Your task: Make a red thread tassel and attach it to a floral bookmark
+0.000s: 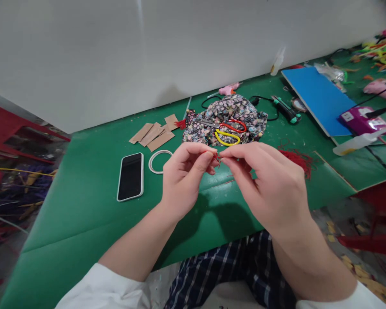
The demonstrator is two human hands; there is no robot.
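My left hand (188, 176) and my right hand (266, 184) meet fingertip to fingertip above the green table (99, 240). Both are closed in a pinch on a small piece of red thread (216, 158), whose exact shape is mostly covered by the fingers. Just beyond them, scissors (227, 133) with one red and one yellow handle rest on a bunched floral cloth (233, 107). A heap of loose red threads (297, 161) lies to the right of my right hand. Left of my left hand is a white ring (152, 163), flat on the table.
A phone (130, 177) and brown card pieces (152, 134) lie on the left. Behind the cloth is a pink glue gun (229, 89). A utility knife (286, 110), blue board (321, 101), purple device (362, 120) and squeeze bottle (357, 143) are on the right.
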